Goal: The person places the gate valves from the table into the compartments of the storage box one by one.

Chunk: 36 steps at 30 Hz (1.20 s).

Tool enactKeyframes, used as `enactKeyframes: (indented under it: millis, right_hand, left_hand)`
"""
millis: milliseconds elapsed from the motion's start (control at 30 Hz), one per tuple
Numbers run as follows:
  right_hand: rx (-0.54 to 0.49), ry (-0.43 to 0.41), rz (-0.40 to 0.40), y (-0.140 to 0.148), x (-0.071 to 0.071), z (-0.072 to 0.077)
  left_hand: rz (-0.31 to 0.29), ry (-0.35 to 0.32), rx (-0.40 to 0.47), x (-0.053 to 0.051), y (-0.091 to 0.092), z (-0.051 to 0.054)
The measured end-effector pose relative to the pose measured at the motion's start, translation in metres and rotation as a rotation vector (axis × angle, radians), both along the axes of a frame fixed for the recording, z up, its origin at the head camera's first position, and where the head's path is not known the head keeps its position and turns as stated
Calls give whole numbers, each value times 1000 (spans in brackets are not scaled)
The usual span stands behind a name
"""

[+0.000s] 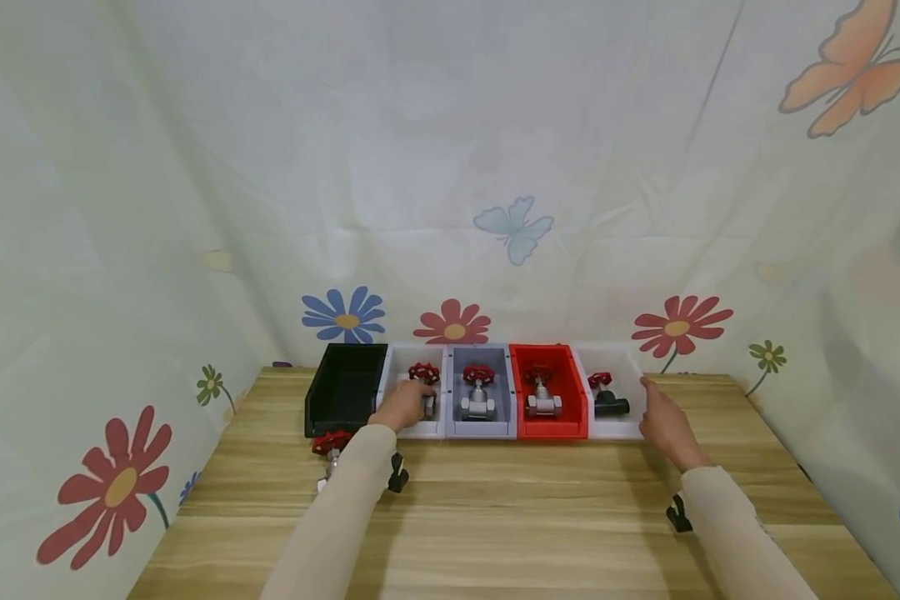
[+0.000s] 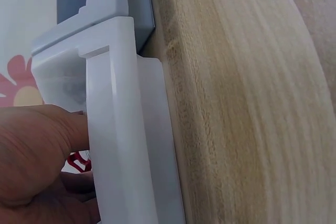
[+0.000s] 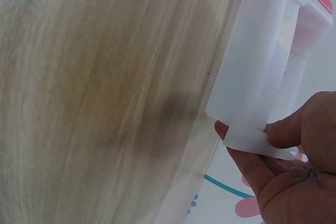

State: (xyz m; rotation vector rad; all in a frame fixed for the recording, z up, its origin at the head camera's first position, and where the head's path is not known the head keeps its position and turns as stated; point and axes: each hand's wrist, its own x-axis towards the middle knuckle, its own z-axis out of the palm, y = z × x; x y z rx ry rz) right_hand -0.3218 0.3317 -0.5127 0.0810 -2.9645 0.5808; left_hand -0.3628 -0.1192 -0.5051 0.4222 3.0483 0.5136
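My left hand (image 1: 403,406) reaches over the front of the left white bin (image 1: 412,429) and holds a valve with a red handwheel (image 1: 423,372). In the left wrist view the bin's front wall (image 2: 118,129) hides the fingertips and most of that valve. On the far right, my right hand (image 1: 667,423) pinches the side wall of another white bin (image 1: 617,429), thumb inside and fingers outside, as the right wrist view shows. Inside that bin lies a black valve (image 1: 610,403) with a red handwheel.
Between the white bins stand a grey bin (image 1: 482,430) and a red bin (image 1: 551,430), each holding a metal valve. A black bin (image 1: 345,400) ends the row at left. Another red-wheeled valve (image 1: 333,446) lies before it, partly behind my left sleeve. A printed curtain (image 1: 450,167) hangs behind.
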Motion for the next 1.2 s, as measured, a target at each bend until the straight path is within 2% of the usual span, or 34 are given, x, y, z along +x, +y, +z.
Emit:
enactKeyframes:
  millis: [267, 567, 800, 967, 1200]
  right_hand:
    - [-5, 0, 4, -3, 2, 2]
    - [-4, 1, -5, -4, 2, 2]
    - [2, -9, -7, -1, 1, 1]
    - [1, 7, 0, -1, 2, 1]
    - [12, 36, 10, -2, 3, 3]
  left_hand:
    - [21, -9, -13, 1, 0, -1]
    - [66, -74, 16, 1, 2, 6]
    - [19, 3, 5, 9, 6, 15]
    - [27, 16, 7, 13, 8, 19]
    - [21, 86, -8, 16, 6, 21]
